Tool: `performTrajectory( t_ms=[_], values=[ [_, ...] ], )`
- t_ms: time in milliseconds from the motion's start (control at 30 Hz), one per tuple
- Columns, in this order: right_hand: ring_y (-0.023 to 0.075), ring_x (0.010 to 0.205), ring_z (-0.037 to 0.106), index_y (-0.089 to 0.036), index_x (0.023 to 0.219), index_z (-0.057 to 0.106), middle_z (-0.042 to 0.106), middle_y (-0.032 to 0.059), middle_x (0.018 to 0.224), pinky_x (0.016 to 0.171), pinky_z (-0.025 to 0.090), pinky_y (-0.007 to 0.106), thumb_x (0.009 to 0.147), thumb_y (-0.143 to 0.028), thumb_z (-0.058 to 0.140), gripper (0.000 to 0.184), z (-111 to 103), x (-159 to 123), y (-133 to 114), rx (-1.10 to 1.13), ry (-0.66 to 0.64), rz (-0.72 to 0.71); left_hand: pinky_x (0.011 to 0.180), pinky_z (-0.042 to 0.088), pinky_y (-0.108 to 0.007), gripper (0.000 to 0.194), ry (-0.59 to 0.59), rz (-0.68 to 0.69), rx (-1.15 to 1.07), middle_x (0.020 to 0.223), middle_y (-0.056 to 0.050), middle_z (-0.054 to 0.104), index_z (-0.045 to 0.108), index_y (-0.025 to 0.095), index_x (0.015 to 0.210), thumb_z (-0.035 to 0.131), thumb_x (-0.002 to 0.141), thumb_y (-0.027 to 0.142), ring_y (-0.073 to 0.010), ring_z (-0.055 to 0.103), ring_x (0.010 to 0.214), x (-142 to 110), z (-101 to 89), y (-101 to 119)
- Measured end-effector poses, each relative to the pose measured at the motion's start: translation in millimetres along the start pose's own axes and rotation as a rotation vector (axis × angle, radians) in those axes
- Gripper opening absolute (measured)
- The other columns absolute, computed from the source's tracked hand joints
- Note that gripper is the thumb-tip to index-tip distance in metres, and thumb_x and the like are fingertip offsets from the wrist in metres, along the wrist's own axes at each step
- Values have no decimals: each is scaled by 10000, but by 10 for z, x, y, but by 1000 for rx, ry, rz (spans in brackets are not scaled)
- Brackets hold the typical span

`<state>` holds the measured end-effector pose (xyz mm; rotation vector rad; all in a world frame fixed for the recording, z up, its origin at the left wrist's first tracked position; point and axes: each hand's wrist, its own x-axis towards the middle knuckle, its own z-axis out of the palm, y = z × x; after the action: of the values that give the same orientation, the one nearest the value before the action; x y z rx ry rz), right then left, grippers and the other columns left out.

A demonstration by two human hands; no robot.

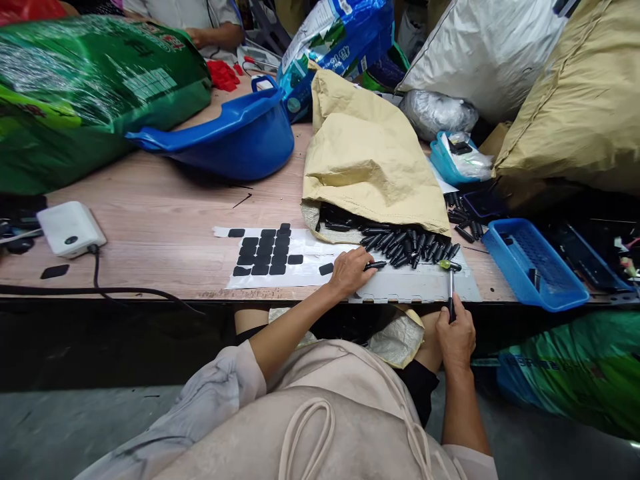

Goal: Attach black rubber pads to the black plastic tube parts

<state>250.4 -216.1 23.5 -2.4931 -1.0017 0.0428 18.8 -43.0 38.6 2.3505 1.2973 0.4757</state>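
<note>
At the front of the table my left hand [351, 272] is closed on a short black pen-like part [376, 265], which points to the right just above a grey sheet [420, 285]. My right hand [457, 331] wraps round the dark handle of a small hammer [451, 287]. Its head, with a yellow-green face, is raised over the right part of the sheet. Between the hands and just beyond them lies a heap of similar black tapered parts [400, 245], spilling from the mouth of a tan woven sack [370, 153].
Black rounded pads [263, 251] lie on a white strip left of my hand. Farther left stand a blue basin [235, 137], a white box with a cable [71, 229] and a green bag [100, 93]. A blue basket [535, 267] is at right. Another person's hand [200, 37] shows behind.
</note>
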Motion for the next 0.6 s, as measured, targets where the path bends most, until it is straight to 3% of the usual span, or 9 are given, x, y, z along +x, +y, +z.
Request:
performTrajectory(
  t_ms=[133, 333, 600],
  values=[
    [269, 979, 642, -199, 1468, 614, 701, 139, 1147, 817, 478, 363, 898, -389, 517, 609, 26, 56, 80, 28, 11, -22, 849, 467, -344, 159, -2, 47, -87, 1006, -38, 709, 747, 223, 1021, 739, 912, 339, -226, 653, 1006, -71, 123, 77],
    [262, 1127, 682, -140, 1503, 551, 703, 168, 1320, 953, 551, 388, 917, -457, 516, 668, 21, -55, 193, 358, 11, -94, 892, 448, -381, 195, -34, 42, -115, 1014, -57, 708, 760, 218, 1049, 745, 900, 343, -247, 644, 1019, -85, 239, 61],
    [232, 1193, 683, -214, 1511, 557, 734, 95, 1285, 1013, 583, 414, 965, -441, 546, 592, -5, -578, -124, 513, -301, -294, 892, 439, -375, 178, -48, 6, -190, 978, -41, 699, 786, 244, 1021, 773, 880, 350, -239, 638, 1003, -57, 233, 27]
  ],
)
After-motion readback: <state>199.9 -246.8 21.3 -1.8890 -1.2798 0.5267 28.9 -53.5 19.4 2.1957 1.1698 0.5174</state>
